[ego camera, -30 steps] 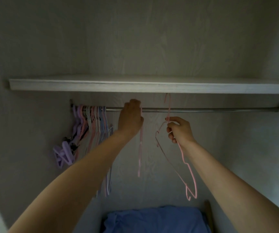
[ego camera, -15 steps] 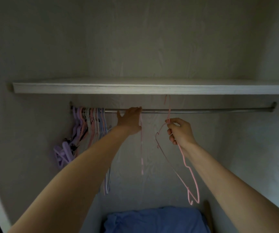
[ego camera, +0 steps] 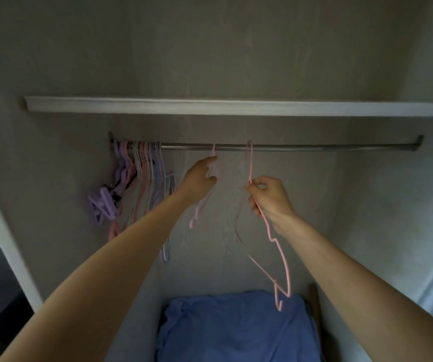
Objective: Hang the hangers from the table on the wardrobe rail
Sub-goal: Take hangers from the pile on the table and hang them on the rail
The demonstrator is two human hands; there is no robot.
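Note:
A metal wardrobe rail runs under a white shelf. Several pink and purple hangers hang bunched at its left end. One pink hanger hangs from the rail near the middle; my left hand is just below the rail with its fingers extended, touching that hanger's neck. My right hand pinches the neck of a second pink hanger, whose hook reaches up to the rail and whose body dangles down to the right.
The white shelf sits just above the rail. A folded blue cloth lies on the wardrobe floor below. The wardrobe's left side panel stands close by. Most of the rail's right part is bare.
My left hand came off the rail and dropped a little, leaving the first pink hanger on the rail. The right hand's hanger hook now reaches the rail.

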